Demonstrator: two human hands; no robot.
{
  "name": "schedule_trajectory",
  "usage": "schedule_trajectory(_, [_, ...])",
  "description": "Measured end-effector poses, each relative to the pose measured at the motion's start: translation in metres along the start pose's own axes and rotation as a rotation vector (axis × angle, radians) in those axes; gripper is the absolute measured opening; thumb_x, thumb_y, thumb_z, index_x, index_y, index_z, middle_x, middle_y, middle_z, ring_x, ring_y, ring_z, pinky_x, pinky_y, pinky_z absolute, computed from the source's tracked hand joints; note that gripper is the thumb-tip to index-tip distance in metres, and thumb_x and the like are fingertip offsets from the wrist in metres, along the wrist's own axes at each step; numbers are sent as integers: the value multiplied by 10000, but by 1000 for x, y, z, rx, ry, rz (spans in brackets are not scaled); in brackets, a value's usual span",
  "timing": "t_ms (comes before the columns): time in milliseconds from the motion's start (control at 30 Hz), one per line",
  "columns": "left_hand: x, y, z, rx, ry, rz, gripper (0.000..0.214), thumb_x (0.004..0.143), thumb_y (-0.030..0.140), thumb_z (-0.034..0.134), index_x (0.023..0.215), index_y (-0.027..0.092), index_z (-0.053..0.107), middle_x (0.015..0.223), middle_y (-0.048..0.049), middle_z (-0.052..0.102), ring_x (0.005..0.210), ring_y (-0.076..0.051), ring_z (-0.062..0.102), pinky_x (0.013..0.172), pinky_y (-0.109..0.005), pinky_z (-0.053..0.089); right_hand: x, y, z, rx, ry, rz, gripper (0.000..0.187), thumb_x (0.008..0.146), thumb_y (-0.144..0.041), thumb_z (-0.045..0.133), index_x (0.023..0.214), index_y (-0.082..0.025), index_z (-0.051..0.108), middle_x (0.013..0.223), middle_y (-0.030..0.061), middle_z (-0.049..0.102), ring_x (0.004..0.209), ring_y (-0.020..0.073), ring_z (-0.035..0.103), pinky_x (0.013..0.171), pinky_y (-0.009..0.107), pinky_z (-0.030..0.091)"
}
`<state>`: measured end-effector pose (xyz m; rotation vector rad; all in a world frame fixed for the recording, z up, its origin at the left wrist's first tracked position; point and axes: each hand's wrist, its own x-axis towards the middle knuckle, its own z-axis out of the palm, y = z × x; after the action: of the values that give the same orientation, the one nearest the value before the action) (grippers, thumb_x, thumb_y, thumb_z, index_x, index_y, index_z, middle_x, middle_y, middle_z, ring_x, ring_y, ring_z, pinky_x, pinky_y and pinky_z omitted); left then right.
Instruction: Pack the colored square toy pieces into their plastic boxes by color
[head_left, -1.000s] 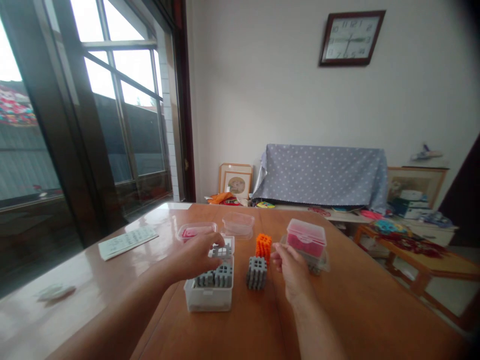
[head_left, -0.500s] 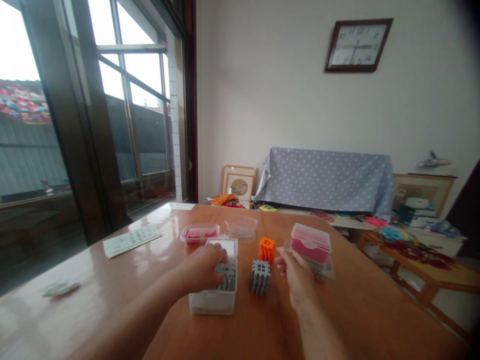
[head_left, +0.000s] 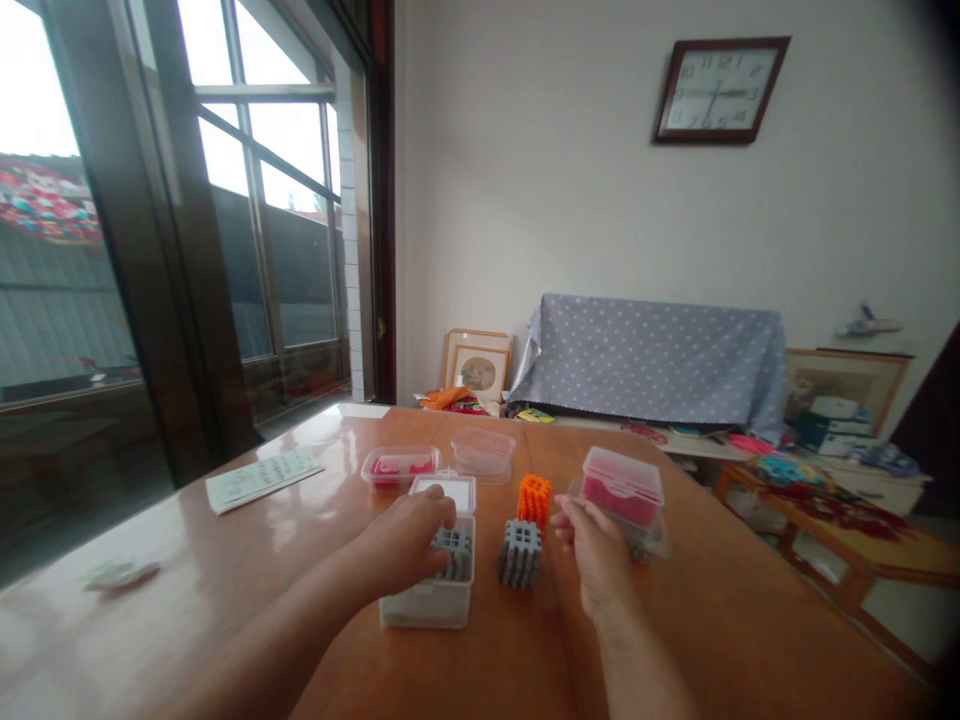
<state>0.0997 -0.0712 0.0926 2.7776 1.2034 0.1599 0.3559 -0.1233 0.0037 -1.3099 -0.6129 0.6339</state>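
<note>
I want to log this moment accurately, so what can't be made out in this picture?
- Head view: whether the left hand grips a grey piece in the clear box; its own fingers hide the contact.
- Right hand: whether it holds anything; the fingers curl away from the camera.
- Paper sheet: print too small.
- Clock: numerals blurred.

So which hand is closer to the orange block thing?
The right hand. It hovers just to the right of the orange block, close but not touching. The left hand is farther off to the left, fingers in the clear box of grey pieces.
</note>
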Motion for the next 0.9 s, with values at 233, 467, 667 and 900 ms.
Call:
schedule_trajectory(233, [-2, 3, -3, -40, -38, -24, 194, 776, 208, 617, 960, 225, 675, 1021, -43, 698, 900, -231, 668, 730, -315, 444, -3, -3, 2, 22, -10, -15, 354, 718, -510, 723, 855, -183, 727, 686, 16, 692, 626, 155, 563, 572, 261, 400])
schedule_trajectory(467, [-3, 9, -4, -10, -35, -33, 122, 783, 217, 621, 886, 237, 682, 994, -18, 691, 823, -203, 651, 682, -296, 412, -2, -1, 1, -5, -14, -7, 377, 735, -525, 712, 892, -183, 731, 726, 21, 699, 659, 159, 566, 588, 261, 402])
schedule_trajectory(667, [-3, 9, -3, 14, -36, 2, 135, 773, 232, 631, 889, 233, 701, 1016, -47, 699, 916, -252, 657, 739, -327, 438, 0, -1, -2, -4, -19, 0, 397, 724, -538, 721, 912, -188, 738, 729, 24, 704, 663, 168, 574, 590, 267, 398])
schedule_trajectory(900, [-1, -19, 4, -128, 114, 61, 181, 819, 228, 583, 958, 213, 699, 1007, -51, 712, 929, -228, 651, 819, -327, 466, -2, -5, -4, -137, -129, -67, 376, 754, -503, 694, 960, -194, 756, 865, 40, 751, 815, 214, 640, 723, 302, 456])
